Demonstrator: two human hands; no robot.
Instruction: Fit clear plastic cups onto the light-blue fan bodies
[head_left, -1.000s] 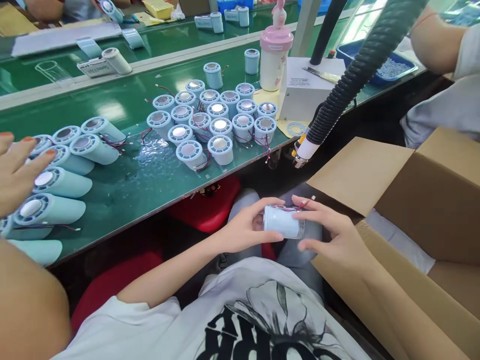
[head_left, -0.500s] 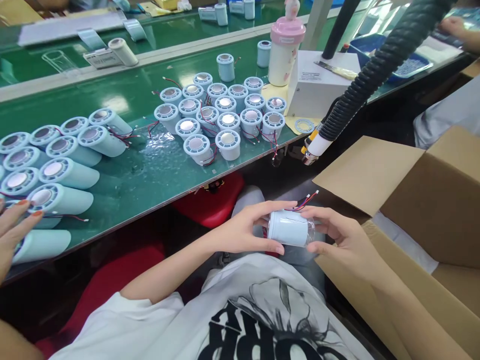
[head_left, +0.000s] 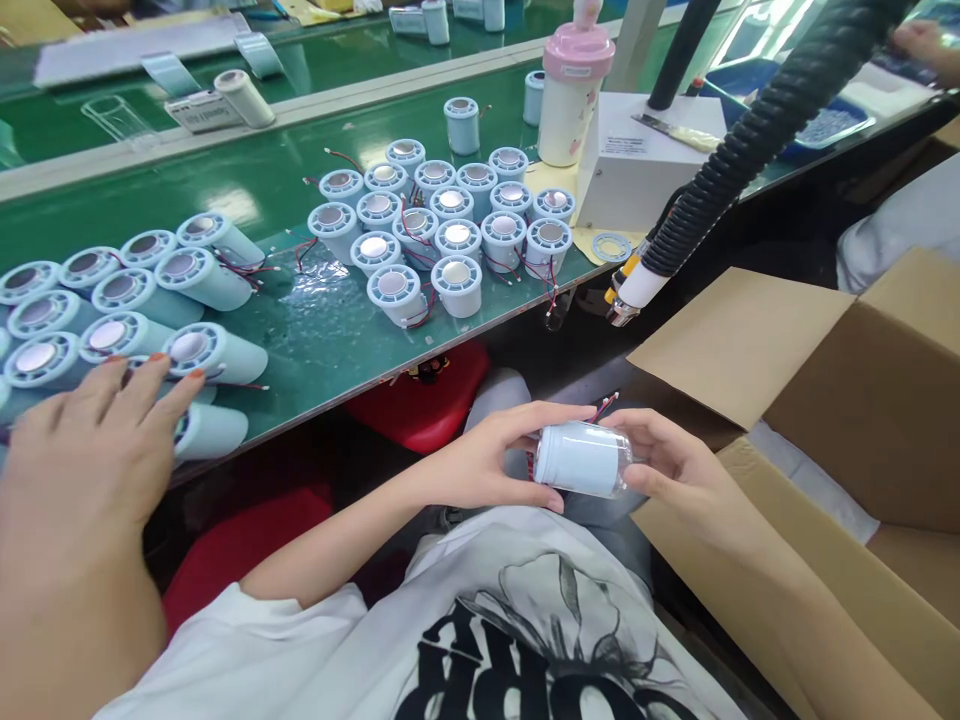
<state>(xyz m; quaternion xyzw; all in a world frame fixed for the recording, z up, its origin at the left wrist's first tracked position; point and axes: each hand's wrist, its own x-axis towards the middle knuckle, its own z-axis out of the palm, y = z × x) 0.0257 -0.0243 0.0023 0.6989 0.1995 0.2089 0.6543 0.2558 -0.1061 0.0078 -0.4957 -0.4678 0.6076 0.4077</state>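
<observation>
A light-blue cylinder (head_left: 579, 458) inside a transparent cover (head_left: 623, 455) is being held left of the cardboard box (head_left: 862, 420), the cylinder's end being grasped by the left hand (head_left: 517, 458), the cover's by the right hand (head_left: 679, 475). Farther from the box, similar cylinders (head_left: 459, 288) are being carried by the tabletop (head_left: 292, 340).

Wears white T-shirt (head_left: 420, 620), short left sleeve (head_left: 259, 645) at 7 o'clock; grey flower drawing (head_left: 568, 590) at 5 o'clock, bold black lettering (head_left: 517, 680) at 6 o'clock; pale grey-blue trousers (head_left: 628, 545)

Cylinders (head_left: 416, 225) sit on the bench (head_left: 322, 340) left of the cup (head_left: 570, 115), a carton (head_left: 840, 370) before the bench at right.
</observation>
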